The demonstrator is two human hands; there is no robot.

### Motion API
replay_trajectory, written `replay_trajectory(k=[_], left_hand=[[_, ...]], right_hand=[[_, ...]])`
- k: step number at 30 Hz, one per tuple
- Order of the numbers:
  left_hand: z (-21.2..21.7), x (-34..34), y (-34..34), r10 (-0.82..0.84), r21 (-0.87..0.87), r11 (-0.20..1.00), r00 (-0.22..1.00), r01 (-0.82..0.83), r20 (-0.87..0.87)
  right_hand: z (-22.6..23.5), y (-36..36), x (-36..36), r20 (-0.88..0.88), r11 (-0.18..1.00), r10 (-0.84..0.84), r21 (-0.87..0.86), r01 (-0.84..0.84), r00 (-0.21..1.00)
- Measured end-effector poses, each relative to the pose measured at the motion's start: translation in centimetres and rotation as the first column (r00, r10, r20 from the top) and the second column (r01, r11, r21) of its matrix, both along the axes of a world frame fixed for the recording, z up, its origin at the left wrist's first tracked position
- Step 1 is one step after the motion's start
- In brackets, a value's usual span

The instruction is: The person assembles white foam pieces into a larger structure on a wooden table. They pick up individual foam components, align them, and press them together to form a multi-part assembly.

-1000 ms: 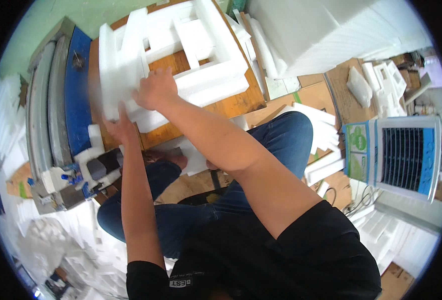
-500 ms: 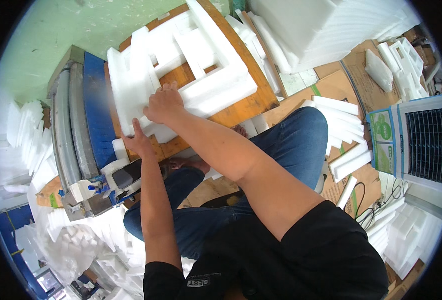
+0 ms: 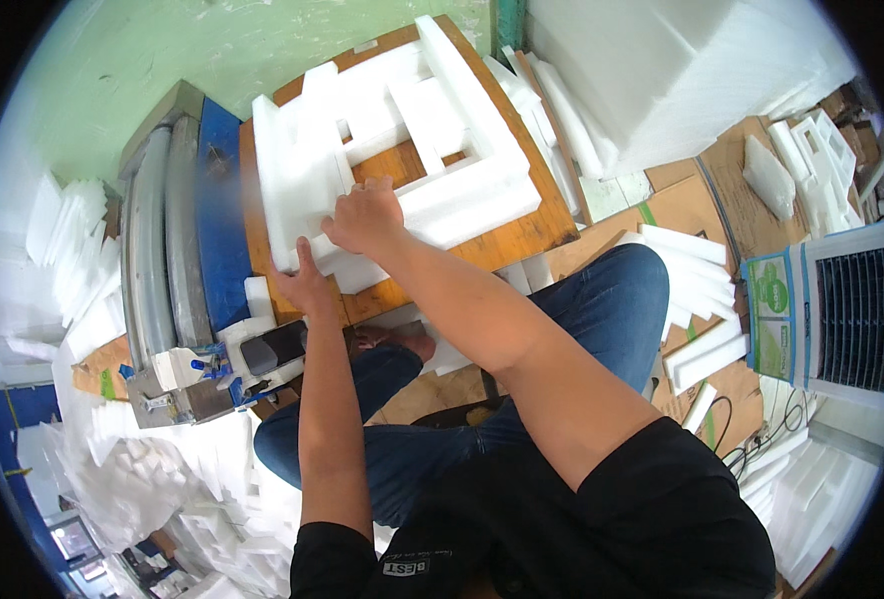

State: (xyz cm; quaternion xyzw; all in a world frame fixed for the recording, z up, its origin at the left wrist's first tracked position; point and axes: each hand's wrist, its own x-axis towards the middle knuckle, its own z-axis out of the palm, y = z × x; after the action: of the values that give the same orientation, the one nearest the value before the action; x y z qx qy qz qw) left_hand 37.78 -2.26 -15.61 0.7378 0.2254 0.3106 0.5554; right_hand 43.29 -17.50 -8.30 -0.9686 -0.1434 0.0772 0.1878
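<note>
A white foam frame (image 3: 467, 205), built of thick strips with cross pieces inside, lies on a wooden tabletop (image 3: 482, 238). At its near left corner my left hand (image 3: 307, 290) grips the foam, thumb up along the end and the other fingers partly hidden. Just right of it, my right hand (image 3: 366, 220) is closed over the near side, its fingers curled toward the inner opening. Brown wood shows through the gaps between the strips.
Left of the tabletop stands a machine with metal rollers (image 3: 167, 240) and a blue panel (image 3: 219, 210). A dark phone-like device (image 3: 273, 345) rests at its near end. Loose foam strips (image 3: 697, 262) lie on cardboard at right, beside a blue-and-white slatted unit (image 3: 822, 299).
The whole view has shifted, so the foam frame and the tabletop appear farther right and slightly lower. Both hands keep their places on the foam.
</note>
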Motion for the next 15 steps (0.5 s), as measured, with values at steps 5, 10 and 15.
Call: replay_trajectory(k=[5, 10, 15], left_hand=[[0.0, 0.1, 0.0, 0.036, -0.045, 0.998, 0.999, -0.037, -0.028], [-0.8, 0.3, 0.2, 0.010, -0.120, 0.993, 0.997, 0.000, 0.081], [-0.3, 0.2, -0.1, 0.057, -0.033, 0.998, 0.998, -0.057, -0.007]], right_hand=[[0.2, 0.2, -0.2, -0.003, 1.000, -0.015, 0.003, 0.015, 1.000], [0.4, 0.3, -0.2, -0.004, 1.000, -0.017, 0.008, 0.017, 1.000], [0.5, 0.2, -0.2, -0.016, 0.999, -0.009, -0.050, 0.008, 1.000]])
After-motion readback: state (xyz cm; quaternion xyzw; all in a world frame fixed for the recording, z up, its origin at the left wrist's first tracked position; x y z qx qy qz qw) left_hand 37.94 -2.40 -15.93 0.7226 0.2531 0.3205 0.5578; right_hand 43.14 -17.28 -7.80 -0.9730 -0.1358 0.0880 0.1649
